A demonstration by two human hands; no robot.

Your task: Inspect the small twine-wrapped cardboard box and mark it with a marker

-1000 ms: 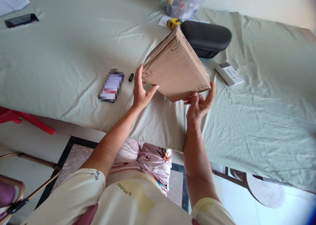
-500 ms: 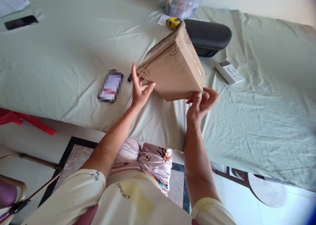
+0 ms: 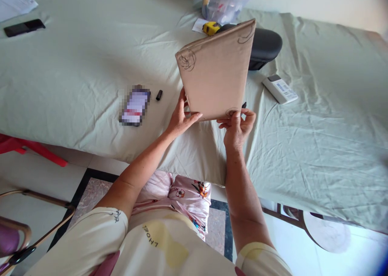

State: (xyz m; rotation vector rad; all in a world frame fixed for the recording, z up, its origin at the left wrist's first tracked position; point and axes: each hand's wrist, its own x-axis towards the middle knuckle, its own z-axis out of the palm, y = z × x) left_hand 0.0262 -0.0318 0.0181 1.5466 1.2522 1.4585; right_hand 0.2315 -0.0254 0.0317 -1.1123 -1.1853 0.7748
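A brown cardboard box (image 3: 216,74) is held up in front of me, one broad face towards me. Pen scribbles mark three of its corners. My left hand (image 3: 183,116) grips the lower left edge, its thumb on the near face and its fingers partly hidden behind. At the lower right corner my right hand (image 3: 238,126) is closed on the box, thumb in front. A small black tip (image 3: 244,105) shows beside that hand; what it belongs to is hidden. On the cloth left of the box lies a small black cap (image 3: 159,95).
A phone with a lit, blurred screen (image 3: 135,106) lies at left. Behind the box are a black case (image 3: 266,45), a yellow tape measure (image 3: 211,28) and a clear plastic tub (image 3: 224,5). A white device (image 3: 280,89) lies right; a dark phone (image 3: 24,27) is far left.
The box has turned so its broad face is squarer to me, and its side face is no longer seen. Both hands shifted with it, the left one rightward, uncovering the black cap.
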